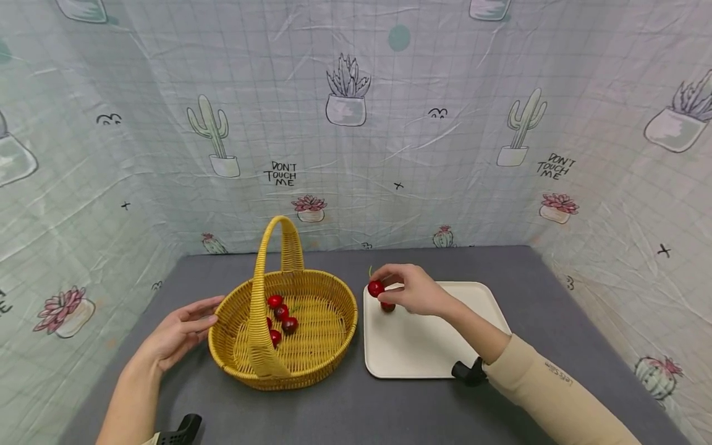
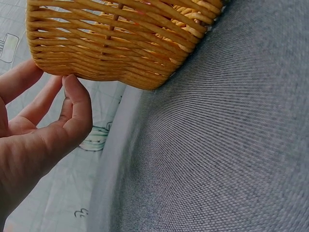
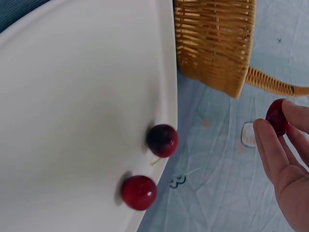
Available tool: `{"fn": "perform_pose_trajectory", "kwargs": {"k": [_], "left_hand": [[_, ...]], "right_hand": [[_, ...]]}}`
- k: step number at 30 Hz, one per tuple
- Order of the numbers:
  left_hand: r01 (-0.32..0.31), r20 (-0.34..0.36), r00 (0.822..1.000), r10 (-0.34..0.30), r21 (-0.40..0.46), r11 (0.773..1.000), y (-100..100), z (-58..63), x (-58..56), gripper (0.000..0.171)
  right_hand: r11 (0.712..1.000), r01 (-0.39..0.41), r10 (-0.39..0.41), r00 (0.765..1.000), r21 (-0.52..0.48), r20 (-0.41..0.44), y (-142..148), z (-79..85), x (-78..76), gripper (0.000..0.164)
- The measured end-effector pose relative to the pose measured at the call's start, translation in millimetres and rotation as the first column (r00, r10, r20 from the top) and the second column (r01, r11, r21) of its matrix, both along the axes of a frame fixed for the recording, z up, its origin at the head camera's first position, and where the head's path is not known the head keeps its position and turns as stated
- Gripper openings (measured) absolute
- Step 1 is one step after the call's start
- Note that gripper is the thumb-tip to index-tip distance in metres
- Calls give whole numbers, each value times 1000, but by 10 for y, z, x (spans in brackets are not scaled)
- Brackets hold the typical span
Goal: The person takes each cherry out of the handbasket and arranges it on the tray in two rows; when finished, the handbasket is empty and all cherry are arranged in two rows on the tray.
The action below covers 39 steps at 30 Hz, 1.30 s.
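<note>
My right hand (image 1: 414, 290) pinches a red cherry (image 1: 376, 288) between thumb and fingers, above the left part of a white tray (image 1: 434, 352). Its thin green stem points up. Two more cherries lie on the tray near its edge in the right wrist view, one dark red (image 3: 162, 140) and one brighter red (image 3: 139, 192). A yellow wicker basket (image 1: 328, 364) with a tall arched handle stands left of the tray, holding several cherries (image 1: 289, 325). At the basket's left rim, my left hand (image 1: 177, 334) has its fingertips against the outside, fingers loosely extended.
A dark grey cloth (image 1: 345, 411) covers the table under basket and tray. Behind and at both sides hangs a pale printed curtain (image 1: 356, 154) with cactus drawings. The basket's handle (image 1: 259, 309) rises high, across the basket's left part in the head view.
</note>
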<state>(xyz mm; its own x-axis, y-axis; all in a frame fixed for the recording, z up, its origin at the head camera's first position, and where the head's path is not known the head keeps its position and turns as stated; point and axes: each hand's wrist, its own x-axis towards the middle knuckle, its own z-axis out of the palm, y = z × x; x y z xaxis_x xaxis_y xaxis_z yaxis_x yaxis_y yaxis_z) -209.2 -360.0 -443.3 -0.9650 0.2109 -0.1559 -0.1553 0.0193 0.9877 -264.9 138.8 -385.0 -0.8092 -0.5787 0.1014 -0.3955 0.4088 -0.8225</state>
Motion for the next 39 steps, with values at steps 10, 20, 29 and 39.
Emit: {"fn": "perform_pose_trajectory", "kwargs": {"k": [10,20,29,39], "left_hand": [[-3,0,1000,3,-17,1000,31,-11,1,67],[2,-13,1000,-1,6,1000,35,-10,-8,67],[-3,2,1000,3,-4,1000,26,15,-1,68],[8,-4,1000,-7,23,1000,19,24,18,65]], "right_hand": [[996,87,-87,996,26,0,355,-130,-21,30],[981,189,-190,982,52,21,672,-259,-51,31],[971,233,-236,971,55,50,835,-358,-99,33],[963,257,-265,960,83,92,971,-479,-140,33]]}}
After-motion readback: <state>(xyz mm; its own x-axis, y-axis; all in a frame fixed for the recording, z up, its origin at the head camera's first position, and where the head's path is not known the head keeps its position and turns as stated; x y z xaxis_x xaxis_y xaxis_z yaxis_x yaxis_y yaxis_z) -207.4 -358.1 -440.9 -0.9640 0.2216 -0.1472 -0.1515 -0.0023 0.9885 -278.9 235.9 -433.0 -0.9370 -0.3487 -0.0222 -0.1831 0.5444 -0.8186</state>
